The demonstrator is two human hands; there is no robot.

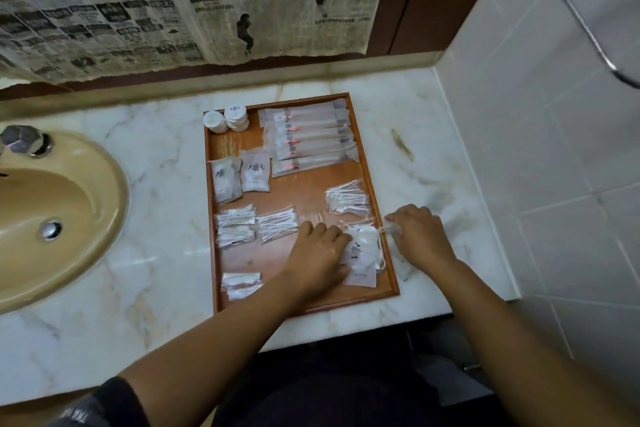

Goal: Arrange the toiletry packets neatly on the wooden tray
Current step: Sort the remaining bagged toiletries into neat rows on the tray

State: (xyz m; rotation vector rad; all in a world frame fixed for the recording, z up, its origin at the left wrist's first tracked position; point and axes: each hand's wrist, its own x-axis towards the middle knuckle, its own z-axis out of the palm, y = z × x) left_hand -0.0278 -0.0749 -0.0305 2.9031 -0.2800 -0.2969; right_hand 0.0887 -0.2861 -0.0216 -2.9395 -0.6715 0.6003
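Observation:
A wooden tray (313, 199) lies on the marble counter. Several long toothbrush packets (308, 137) are stacked at its far right, round soaps (228, 118) at its far left, two flat sachets (240, 177) below them. Cotton-bud packets (256, 226) sit mid-left, more packets (241, 284) near left, and stringed packets (348, 201) at the right. My left hand (320, 250) presses flat on a pile of white pouches (363, 253) at the tray's near right corner. My right hand (420, 234) rests over the tray's right rim, pinching a thin clear packet (389, 228).
A beige sink (52, 218) with a metal drain and tap knob (26, 140) is set in the counter (162, 191) to the left. Newspaper covers the back wall. A white tiled wall (540, 132) with a metal ring stands at the right.

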